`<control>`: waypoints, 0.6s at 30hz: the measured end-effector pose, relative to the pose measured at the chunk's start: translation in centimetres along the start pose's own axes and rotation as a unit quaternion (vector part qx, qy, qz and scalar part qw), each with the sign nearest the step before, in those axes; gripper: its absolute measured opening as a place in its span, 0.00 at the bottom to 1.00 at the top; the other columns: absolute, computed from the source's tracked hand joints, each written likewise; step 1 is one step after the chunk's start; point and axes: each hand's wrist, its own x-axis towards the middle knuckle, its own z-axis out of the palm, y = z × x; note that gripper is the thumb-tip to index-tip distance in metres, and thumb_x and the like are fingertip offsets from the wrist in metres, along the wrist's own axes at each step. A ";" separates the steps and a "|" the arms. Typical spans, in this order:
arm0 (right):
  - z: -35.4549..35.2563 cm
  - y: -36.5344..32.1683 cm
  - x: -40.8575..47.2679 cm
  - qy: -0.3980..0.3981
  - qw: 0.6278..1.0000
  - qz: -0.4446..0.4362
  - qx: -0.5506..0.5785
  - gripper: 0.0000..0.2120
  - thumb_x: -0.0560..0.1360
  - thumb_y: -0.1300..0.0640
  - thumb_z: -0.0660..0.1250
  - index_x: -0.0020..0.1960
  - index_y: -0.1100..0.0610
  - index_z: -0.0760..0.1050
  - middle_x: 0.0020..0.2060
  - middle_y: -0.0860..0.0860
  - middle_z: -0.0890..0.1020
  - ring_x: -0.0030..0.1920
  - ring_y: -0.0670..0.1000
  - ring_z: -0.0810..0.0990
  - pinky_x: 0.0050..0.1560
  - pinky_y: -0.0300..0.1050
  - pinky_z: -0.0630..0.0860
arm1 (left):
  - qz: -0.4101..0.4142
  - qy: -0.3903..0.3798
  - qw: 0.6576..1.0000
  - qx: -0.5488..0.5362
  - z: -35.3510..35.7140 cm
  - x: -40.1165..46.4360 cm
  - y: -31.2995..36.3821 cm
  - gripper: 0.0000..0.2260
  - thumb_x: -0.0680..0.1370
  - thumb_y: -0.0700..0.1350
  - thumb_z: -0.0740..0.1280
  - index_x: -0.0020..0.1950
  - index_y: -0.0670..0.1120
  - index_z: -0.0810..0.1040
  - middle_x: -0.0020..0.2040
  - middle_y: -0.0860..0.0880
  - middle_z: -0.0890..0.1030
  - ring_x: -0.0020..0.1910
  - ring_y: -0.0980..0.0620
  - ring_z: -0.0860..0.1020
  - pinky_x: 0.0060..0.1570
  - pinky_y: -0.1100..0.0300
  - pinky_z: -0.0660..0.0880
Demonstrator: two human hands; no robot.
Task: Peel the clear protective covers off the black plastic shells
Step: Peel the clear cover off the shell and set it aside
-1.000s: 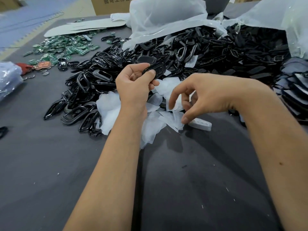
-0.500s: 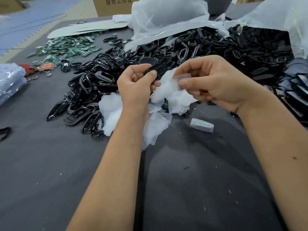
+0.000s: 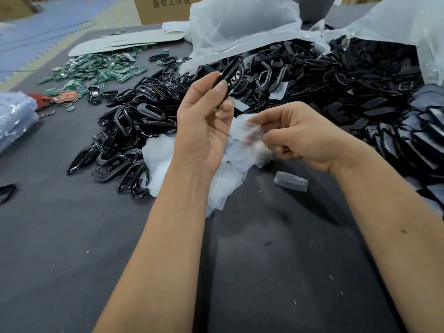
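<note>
Green circuit boards (image 3: 96, 70) lie at upper left beside the heap of black shells (image 3: 134, 131), then at centre the left hand (image 3: 204, 126) pinches one black shell (image 3: 230, 75) upright, while right of it the right hand (image 3: 302, 138) pinches a clear cover (image 3: 249, 133) above the peeled covers (image 3: 163, 155).

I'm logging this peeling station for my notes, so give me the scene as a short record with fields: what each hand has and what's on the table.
left hand: holds a black shell raised above the table
right hand: pinches a clear cover
peeled covers: white pile under both hands
shell heap: spills from torn plastic bags
circuit boards: green, far left
surface: dark grey table
loose part: small translucent block below the right hand
</note>
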 end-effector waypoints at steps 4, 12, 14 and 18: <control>0.3 0.2 0.3 0.008 0.993 -0.029 -0.115 0.06 0.76 0.67 0.73 0.48 0.58 0.84 0.31 0.54 0.80 0.26 0.46 0.72 0.26 0.38 0.69 | -0.016 -0.005 1.000 0.015 1.0 -0.3 -0.8 0.09 0.80 0.28 0.63 0.49 0.40 0.78 0.33 0.49 0.78 0.28 0.56 0.75 0.29 0.69 0.72; 0.1 0.4 0.8 0.039 0.976 -0.066 -0.206 0.07 0.75 0.66 0.73 0.44 0.54 0.84 0.37 0.50 0.85 0.30 0.44 0.77 0.32 0.41 0.76 | 0.080 0.222 0.952 0.195 1.1 -0.5 -6.0 0.07 0.77 0.29 0.70 0.51 0.39 0.78 0.44 0.40 0.78 0.27 0.54 0.79 0.32 0.61 0.76; -0.5 0.2 0.7 0.065 0.980 -0.054 -0.182 0.07 0.74 0.66 0.76 0.44 0.55 0.84 0.31 0.49 0.84 0.27 0.45 0.77 0.27 0.37 0.73 | 0.097 0.222 0.943 0.230 0.7 -0.4 -6.4 0.07 0.77 0.30 0.71 0.51 0.39 0.79 0.46 0.37 0.78 0.28 0.53 0.80 0.33 0.61 0.77; -1.9 -0.1 0.2 0.112 0.991 -0.055 -0.039 0.07 0.73 0.68 0.77 0.42 0.58 0.83 0.29 0.51 0.81 0.25 0.45 0.75 0.23 0.36 0.68 | 0.107 0.216 0.936 0.256 0.5 -0.3 -6.7 0.07 0.77 0.31 0.71 0.51 0.41 0.79 0.49 0.38 0.79 0.29 0.52 0.82 0.34 0.63 0.77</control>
